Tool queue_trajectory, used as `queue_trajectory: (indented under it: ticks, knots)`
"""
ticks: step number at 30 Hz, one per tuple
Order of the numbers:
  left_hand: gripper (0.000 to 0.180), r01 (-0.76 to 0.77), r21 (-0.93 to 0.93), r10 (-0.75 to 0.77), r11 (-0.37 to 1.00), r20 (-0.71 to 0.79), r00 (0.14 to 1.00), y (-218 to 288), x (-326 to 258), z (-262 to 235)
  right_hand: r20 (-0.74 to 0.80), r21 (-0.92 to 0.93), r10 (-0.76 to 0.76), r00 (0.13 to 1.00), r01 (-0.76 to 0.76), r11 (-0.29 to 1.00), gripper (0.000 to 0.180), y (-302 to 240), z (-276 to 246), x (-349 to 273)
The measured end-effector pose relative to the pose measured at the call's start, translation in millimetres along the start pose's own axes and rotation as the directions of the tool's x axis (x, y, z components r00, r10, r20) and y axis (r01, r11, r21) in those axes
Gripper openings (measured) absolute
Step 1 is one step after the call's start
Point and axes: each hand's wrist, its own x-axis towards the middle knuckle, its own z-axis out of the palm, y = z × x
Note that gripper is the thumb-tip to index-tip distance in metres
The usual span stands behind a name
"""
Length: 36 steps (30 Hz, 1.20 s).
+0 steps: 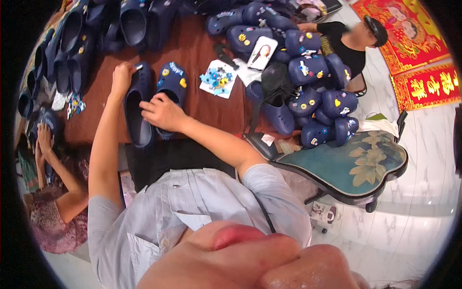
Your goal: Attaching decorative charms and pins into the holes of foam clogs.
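Note:
A dark blue clog lies on the brown-red tabletop in front of me, its heel toward me. My left hand is closed at its toe, beside a small pale charm; its fingertips are partly hidden. Over the inner rim of the same clog curl the fingers of my right hand. Beneath that hand, and partly hidden by it, lies a second blue clog with colourful charms on its top. Right of the pair, a white sheet carries a pile of small blue, white and yellow charms.
Plain blue clogs line the far left. Decorated clogs are heaped at the right, with a phone on them. A green padded chair stands right. Co-workers' hands work at left; another person sits far right.

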Motion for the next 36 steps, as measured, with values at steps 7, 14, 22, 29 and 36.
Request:
queue_trajectory:
  ticks: [7, 14, 22, 29, 36]
  knots:
    - [0.025, 0.128, 0.025, -0.13, 0.991, 0.11, 0.985, -30.5, 18.2, 15.5, 0.109, 0.029, 0.042, 0.993, -0.045, 0.999, 0.016, 1.4, -6.8, 1.8]
    - [0.014, 0.377, -0.212, -0.351, 0.902, 0.151, 0.924, -20.7, 21.1, 11.9, 0.112, 0.009, 0.056, 0.992, -0.058, 0.998, 0.022, 2.8, -3.4, -2.0]
    - [0.016, 0.225, -0.121, -0.213, 0.967, 0.106, 0.971, -15.4, 21.8, 15.0, 0.117, 0.025, 0.069, 0.991, -0.072, 0.997, 0.022, 0.4, -6.3, -4.3]
    - [0.021, 0.123, -0.014, -0.121, 0.992, 0.085, 0.989, -8.7, 15.9, 8.0, 0.104, 0.023, 0.054, 0.993, -0.057, 0.998, 0.021, 0.9, -3.3, -2.6]
    - [0.024, -0.141, 0.157, 0.117, 0.977, 0.157, 0.981, -5.7, 11.7, 3.4, 0.074, 0.026, 0.06, 0.995, -0.062, 0.998, 0.019, 3.7, -0.1, -2.9]
